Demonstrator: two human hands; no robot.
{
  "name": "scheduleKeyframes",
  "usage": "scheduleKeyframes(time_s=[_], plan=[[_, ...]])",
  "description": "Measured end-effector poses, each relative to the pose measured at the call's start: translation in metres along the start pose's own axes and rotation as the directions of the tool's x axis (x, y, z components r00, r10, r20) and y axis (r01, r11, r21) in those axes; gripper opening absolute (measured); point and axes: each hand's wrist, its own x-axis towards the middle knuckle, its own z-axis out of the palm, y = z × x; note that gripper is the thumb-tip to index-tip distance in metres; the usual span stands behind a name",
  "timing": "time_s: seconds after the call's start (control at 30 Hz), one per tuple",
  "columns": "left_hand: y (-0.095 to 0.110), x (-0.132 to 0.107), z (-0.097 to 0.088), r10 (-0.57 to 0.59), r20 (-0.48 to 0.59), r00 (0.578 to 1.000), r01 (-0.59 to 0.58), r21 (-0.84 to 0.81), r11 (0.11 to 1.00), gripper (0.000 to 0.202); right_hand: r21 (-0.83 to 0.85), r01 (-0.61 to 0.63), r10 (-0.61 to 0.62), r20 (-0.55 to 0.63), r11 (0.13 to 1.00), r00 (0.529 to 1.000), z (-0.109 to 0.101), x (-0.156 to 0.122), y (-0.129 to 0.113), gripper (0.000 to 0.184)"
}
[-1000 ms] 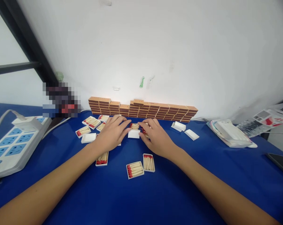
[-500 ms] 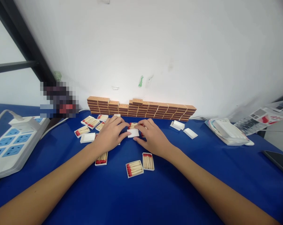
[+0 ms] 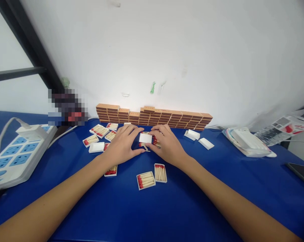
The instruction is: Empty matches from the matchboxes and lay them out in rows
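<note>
A small white matchbox tray (image 3: 145,138) is between my hands, its plain white face turned up. My right hand (image 3: 168,143) pinches the tray's right side between thumb and fingers. On the tray's left, my left hand (image 3: 123,143) is open, thumb and fingers apart. Loose matches (image 3: 146,147) with red heads lie just under and in front of the tray. More red-headed matches (image 3: 156,142) show behind my right fingers, partly hidden. Closer to me are two trays full of matches, a wider one (image 3: 146,180) and a narrower one (image 3: 160,173).
Stacked matchboxes (image 3: 164,117) form a low row along the wall. Several match-filled trays (image 3: 99,130) and an empty white tray (image 3: 96,147) lie left. White trays (image 3: 206,143) sit right. A power strip (image 3: 23,151) is far left, a phone-like dark object (image 3: 300,173) far right.
The white tray has risen slightly away from me, uncovering loose matches beneath it. My right fingers have closed on its side; my left thumb has moved down off it.
</note>
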Motion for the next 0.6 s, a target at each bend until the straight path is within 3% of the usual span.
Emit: scheduleKeyframes(time_s=[0.3, 0.6], plan=[[-0.001, 0.007, 0.003, 0.042, 0.015, 0.999, -0.043, 0.077, 0.996, 0.060, 0.015, -0.033, 0.035, -0.120, 0.999, 0.992, -0.022, -0.006, 0.011, 0.027], [-0.010, 0.027, 0.005, 0.135, 0.055, 0.989, -0.140, 0.093, 0.986, 0.046, -0.031, -0.086, 0.081, -0.124, 0.996, 0.989, -0.042, -0.021, 0.027, 0.023]])
